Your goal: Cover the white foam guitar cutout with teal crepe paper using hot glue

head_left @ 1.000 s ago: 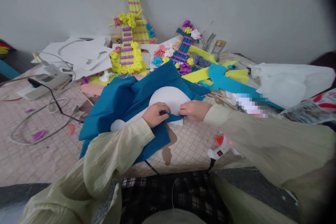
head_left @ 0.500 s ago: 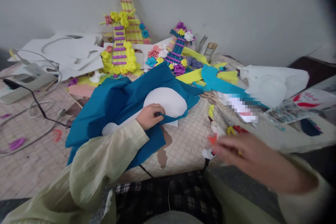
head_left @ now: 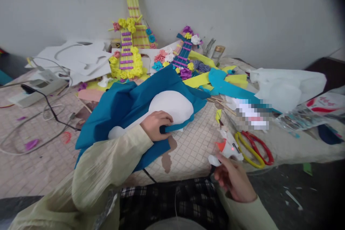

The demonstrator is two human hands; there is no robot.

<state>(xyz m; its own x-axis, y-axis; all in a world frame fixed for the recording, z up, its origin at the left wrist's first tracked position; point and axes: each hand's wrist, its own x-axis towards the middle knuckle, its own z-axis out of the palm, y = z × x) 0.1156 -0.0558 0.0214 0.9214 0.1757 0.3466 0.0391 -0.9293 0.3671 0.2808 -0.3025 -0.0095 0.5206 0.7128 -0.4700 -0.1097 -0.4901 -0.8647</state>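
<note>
My left hand is closed on the edge of a teal blue fabric-like sheet, pinching a narrow strip of it up at the rim of a white guitar-shaped cutout. The cutout lies on the sheet, its round end to the right and its neck partly under my sleeve. At the table's front edge, my right hand is beside the handle of a white hot glue gun with an orange trigger and a small lit red light. My right thumb is extended and the fingers are loosely curled, with nothing visible in them.
Scissors with yellow and red handles lie right of the glue gun. Decorated paper guitars lean on the wall. A power strip with cables is at left. White board offcuts, a teal strip and a plastic bag lie behind.
My right hand has moved down and left, toward the glue gun's handle, uncovering the gun and the scissors. My left hand stays at the sheet's edge, where more of the raised strip shows.
</note>
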